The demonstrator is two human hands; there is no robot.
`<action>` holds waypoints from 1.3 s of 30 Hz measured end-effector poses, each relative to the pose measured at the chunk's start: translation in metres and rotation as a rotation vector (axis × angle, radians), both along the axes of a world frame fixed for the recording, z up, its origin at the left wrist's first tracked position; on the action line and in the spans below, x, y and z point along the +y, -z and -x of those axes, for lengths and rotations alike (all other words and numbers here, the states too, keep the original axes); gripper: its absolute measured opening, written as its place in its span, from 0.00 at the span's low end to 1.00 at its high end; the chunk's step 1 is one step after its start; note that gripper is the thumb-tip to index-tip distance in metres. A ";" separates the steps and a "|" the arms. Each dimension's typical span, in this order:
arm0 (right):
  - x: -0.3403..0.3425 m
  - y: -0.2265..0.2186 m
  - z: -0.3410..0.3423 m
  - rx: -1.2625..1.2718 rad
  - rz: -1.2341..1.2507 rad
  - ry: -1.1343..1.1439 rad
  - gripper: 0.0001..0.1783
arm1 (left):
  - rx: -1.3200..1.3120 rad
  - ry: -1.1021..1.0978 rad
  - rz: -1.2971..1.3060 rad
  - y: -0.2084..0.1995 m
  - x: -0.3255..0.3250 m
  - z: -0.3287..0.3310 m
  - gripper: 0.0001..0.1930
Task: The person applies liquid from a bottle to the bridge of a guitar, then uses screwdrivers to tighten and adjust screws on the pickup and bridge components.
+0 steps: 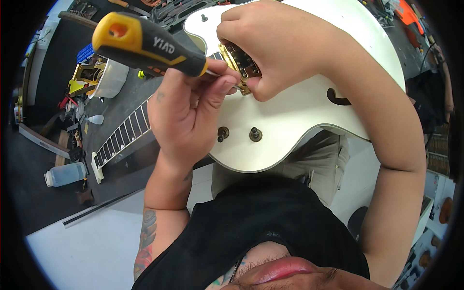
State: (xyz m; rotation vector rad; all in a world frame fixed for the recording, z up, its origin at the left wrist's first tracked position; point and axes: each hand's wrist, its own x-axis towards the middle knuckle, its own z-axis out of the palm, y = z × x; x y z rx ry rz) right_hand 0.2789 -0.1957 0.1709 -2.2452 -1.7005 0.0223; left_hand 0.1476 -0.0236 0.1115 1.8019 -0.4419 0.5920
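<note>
My left hand (181, 113) pinches the shaft of a screwdriver (150, 48) between thumb and fingers. Its fat yellow-and-black handle rises toward the upper left, clear of the palm. The shaft points at the lower end of a gold, dark-centred guitar part (243, 60) with several small screws. Around that part my right hand (278, 41) is closed, its thumb by the screwdriver's tip. Whether the tip sits in a screw is hidden by the fingers. Beneath both hands lies a white guitar body (280, 113) with a dark f-hole (337, 98); two bare control shafts (255, 134) stand near its lower edge.
A fretted neck section (123, 134) extends at lower left, beside a clear bottle (66, 174). Farther back are a white container (112, 79) with gold parts near it, and an open tool case (169, 17). An orange tool (410, 14) lies at upper right.
</note>
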 end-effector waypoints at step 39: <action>-0.009 -0.015 0.014 -0.064 -0.006 -0.026 0.25 | -0.041 -0.042 -0.070 -0.005 -0.016 -0.007 0.11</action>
